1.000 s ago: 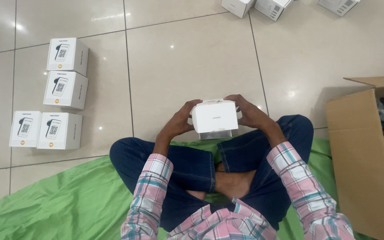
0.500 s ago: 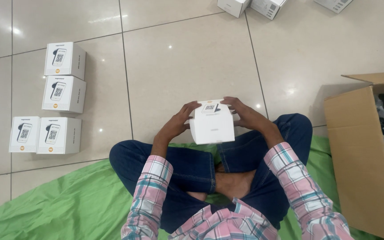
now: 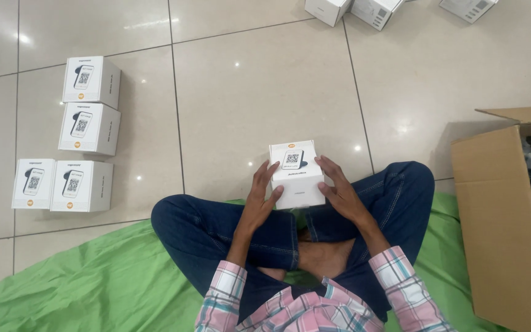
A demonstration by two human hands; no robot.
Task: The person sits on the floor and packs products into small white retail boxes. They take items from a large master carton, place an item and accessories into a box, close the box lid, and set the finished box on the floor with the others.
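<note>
You hold a small white box (image 3: 296, 174) between both hands, above your crossed legs: your left hand (image 3: 262, 195) presses its left side, your right hand (image 3: 341, 192) its right side, its printed face turned up. You sit on a green cloth (image 3: 93, 280) on the tiled floor (image 3: 259, 86). Four similar white boxes (image 3: 72, 138) stand to your left, an open cardboard carton (image 3: 502, 221) to your right.
</note>
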